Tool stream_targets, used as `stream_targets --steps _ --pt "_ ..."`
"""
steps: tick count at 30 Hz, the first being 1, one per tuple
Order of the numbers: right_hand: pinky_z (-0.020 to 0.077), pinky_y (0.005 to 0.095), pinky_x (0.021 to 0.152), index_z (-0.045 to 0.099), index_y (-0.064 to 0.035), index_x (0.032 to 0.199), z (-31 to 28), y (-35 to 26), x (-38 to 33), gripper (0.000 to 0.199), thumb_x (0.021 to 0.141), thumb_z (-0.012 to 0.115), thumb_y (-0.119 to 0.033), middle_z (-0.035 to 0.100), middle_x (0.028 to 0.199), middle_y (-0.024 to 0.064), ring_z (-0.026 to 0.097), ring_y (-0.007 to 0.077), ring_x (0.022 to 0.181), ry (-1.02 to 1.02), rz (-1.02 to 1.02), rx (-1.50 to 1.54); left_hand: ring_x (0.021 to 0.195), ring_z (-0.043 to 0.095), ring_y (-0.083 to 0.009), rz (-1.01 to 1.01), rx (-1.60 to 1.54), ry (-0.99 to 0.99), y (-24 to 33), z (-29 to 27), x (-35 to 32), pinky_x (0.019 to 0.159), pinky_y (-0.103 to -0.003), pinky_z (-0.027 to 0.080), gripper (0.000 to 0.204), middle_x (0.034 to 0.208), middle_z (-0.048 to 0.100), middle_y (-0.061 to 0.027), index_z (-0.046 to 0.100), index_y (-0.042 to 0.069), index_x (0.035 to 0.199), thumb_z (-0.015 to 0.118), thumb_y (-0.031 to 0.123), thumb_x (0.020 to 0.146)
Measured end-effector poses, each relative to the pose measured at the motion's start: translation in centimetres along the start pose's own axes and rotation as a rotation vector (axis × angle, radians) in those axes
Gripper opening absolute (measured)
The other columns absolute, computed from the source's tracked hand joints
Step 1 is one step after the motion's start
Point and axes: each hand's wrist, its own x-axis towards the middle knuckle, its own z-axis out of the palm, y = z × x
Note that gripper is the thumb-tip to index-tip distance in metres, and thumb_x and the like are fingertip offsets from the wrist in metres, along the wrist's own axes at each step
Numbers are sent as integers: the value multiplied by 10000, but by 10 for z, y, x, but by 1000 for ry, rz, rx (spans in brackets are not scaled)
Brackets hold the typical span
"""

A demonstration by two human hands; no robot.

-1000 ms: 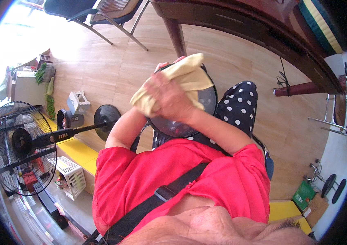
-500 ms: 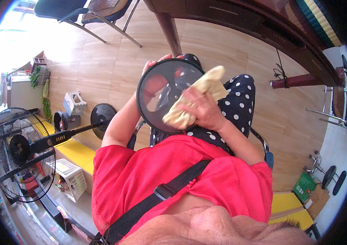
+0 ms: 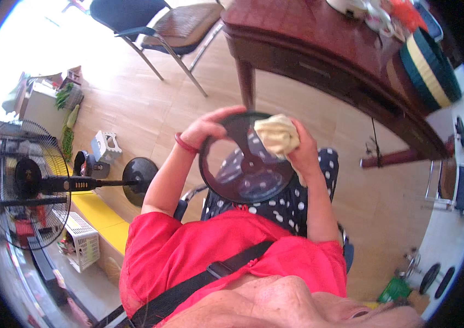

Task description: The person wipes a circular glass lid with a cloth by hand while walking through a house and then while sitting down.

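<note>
Glass lid (image 3: 245,164), round, dark-rimmed, see-through centre, held up tilted over the person's lap; polka-dot fabric (image 3: 292,205) shows through and below it. Left hand (image 3: 207,128) sits at about 10 o'clock on the rim, fingers curled over the top edge, thumb side hidden, so a clenched pinch on the rim. Red bracelet (image 3: 184,145) on that wrist. Right hand (image 3: 303,153) at about 2 o'clock, fingers closed around a bunched pale-yellow cloth (image 3: 276,134), which presses on the lid's face near the upper right edge. A dark strip runs from the rim to the centre, likely the handle or its bracket; can't tell which side it is on.

Handling, judged: lid looks stiff and fairly light, one hand carries it fine. Glass means fragile, hard floor below, so a drop could crack it. Smooth surface, probably slippery if wet or greasy; can't tell either from here. Best hold is the rim band, fingers wrapped over it as the left hand does, or the centre handle. Cloth is soft, limp, conforms to the curve, needs a full-fist grasp to stay bunched.

Around: wooden table (image 3: 319,60) at 12 to 2 o'clock, chair (image 3: 161,27) at 11, standing fan (image 3: 24,183) at 9, white basket (image 3: 81,246) at 8. Red shirt (image 3: 188,257) and a black strap (image 3: 210,273) fill the lower part of the view.
</note>
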Motion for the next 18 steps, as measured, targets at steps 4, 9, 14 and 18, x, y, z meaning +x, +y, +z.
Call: stream_targets --steps 4,9,14,18 --pt "489 386 840 543 -57 1170 -15 -14 8 512 696 729 -109 626 1057 151 609 331 978 -58 -116 -173 881 612 -152 -191 560 97 23 25 -3 681 -251 525 503 1039 624 -70 464 40 1293 629 57 818" --pt "491 407 779 575 -88 1075 -4 -55 23 382 705 663 -131 602 980 118 589 313 923 -119 -449 -340 813 638 -215 16 1208 0 4 36 17 717 -341 484 284 879 653 -171 586 9 1018 647 178 797" --pt "492 393 760 582 -82 1054 -1 -48 20 356 712 677 -108 608 952 118 600 326 905 -193 -350 -184 828 640 -318 96 1217 33 -7 37 5 718 -379 487 312 886 641 -202 575 18 1012 676 195 775" --pt "503 374 751 576 -91 1068 4 -19 -2 317 765 665 -121 620 948 102 625 301 878 -48 -243 -44 741 601 -369 75 1234 46 3 55 -7 659 -427 454 250 792 602 -217 553 3 960 623 194 815"
